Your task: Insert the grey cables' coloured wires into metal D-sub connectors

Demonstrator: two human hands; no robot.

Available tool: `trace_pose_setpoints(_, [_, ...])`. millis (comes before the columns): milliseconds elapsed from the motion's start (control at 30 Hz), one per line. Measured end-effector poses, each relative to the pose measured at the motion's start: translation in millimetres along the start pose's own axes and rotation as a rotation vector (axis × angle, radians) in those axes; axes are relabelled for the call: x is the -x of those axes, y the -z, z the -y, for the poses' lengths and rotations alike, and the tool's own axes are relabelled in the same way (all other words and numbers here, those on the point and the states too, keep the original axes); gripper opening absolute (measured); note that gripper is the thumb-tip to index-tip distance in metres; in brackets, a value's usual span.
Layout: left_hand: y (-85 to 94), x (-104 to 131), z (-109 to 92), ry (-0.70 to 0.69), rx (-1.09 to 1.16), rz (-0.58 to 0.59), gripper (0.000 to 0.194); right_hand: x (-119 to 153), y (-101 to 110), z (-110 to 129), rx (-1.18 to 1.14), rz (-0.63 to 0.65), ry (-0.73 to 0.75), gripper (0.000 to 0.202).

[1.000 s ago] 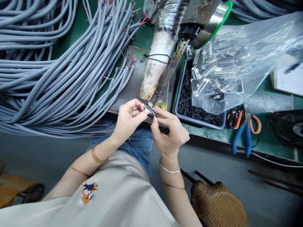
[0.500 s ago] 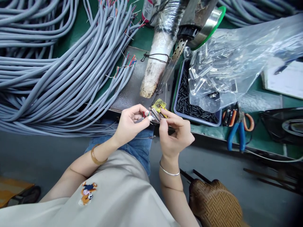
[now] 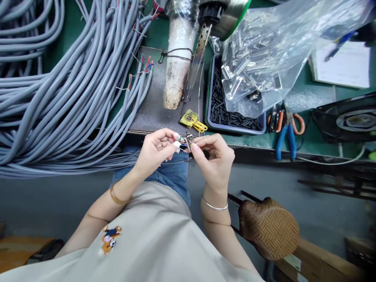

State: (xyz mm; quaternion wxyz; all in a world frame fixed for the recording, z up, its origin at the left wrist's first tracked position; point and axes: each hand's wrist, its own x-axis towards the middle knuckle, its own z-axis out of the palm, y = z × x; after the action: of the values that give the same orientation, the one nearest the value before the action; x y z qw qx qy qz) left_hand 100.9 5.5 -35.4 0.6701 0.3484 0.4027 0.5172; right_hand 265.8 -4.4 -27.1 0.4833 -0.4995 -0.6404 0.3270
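Between the thumb and fingers of my left hand (image 3: 157, 149) is the end of a cable, its thin coloured wires (image 3: 180, 140) fanned toward the right. White wrapping, perhaps tape, shows on my left thumb and fingertip. My right hand (image 3: 216, 156) pinches a small metal multi-pin connector (image 3: 189, 141), its row of pins facing the wires. Wires and pins meet or nearly meet; I cannot tell which are joined. Just beyond the connector, a yellow clip-like tool (image 3: 197, 123) lies by a yellow-green pad (image 3: 187, 116) at the bench edge.
Grey cables (image 3: 73, 78) heap over the left bench. A wrapped white tube (image 3: 176, 78) and a soldering iron (image 3: 198, 58) hang above a dark plate (image 3: 152, 111). A bin of black sleeves (image 3: 220, 113), a bag of metal parts (image 3: 252, 58) and pliers (image 3: 286, 137) lie right; a stool (image 3: 270, 227) stands below.
The view has shifted, so bench items appear higher and further left. The connector has turned more upright in my right fingers and now sits apart from the yellow tool in view.
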Motion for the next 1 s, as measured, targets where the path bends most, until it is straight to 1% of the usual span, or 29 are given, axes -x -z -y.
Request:
trace_pose_setpoints(67, [2.3,1.5,1.7,-0.03,0.009,0.015,0.021,1.4,0.3,0.7,0.016,0.01,0.001,0.011])
trace_pose_setpoints(133, [4.3,3.2,3.8,-0.089,0.02,0.036,0.02,2.0,0.4,1.4,-0.008,0.016,-0.017,0.011])
trace_pose_setpoints(200, [6.4,5.0,5.3,-0.147,0.018,0.074,0.016,1.8,0.0,1.7,-0.096,0.014,-0.074,0.014])
trace_pose_setpoints(267, [9.1,6.6,5.9,-0.216,-0.023,0.127,0.011,1.1,-0.7,1.5,-0.214,0.016,-0.151,0.022])
trace_pose_setpoints(300, [10.7,7.2,5.7,-0.266,-0.07,0.156,0.008,0.6,-1.1,1.4,-0.267,0.022,-0.182,0.026])
trace_pose_setpoints(367, [13.9,8.3,4.6,-0.409,-0.213,0.219,0.002,-0.5,-1.8,1.8,-0.339,0.045,-0.214,0.032])
trace_pose_setpoints(467, [16.6,9.3,2.9,-0.637,-0.455,0.283,0.012,-2.2,-2.2,4.4,-0.364,0.078,-0.222,0.034])
trace_pose_setpoints(533, [16.3,10.0,2.7,-0.713,-0.559,0.283,0.016,-3.2,-1.8,6.8,-0.334,0.078,-0.224,0.035])
trace_pose_setpoints(600, [14.7,11.0,3.3,-0.726,-0.598,0.262,0.016,-3.8,-1.2,8.6,-0.29,0.069,-0.221,0.037])
trace_pose_setpoints(733, [11.9,13.4,5.2,-0.666,-0.557,0.199,0.012,-3.5,-1.2,9.1,-0.216,0.032,-0.196,0.035])
trace_pose_setpoints(867, [12.3,15.1,6.2,-0.549,-0.504,0.13,0.006,-2.0,-4.5,6.2,-0.182,-0.014,-0.137,0.025])
trace_pose_setpoints(1000, [11.3,15.3,5.7,-0.402,-0.429,0.094,0.003,-1.6,-6.7,4.9,-0.113,-0.04,-0.103,0.019])
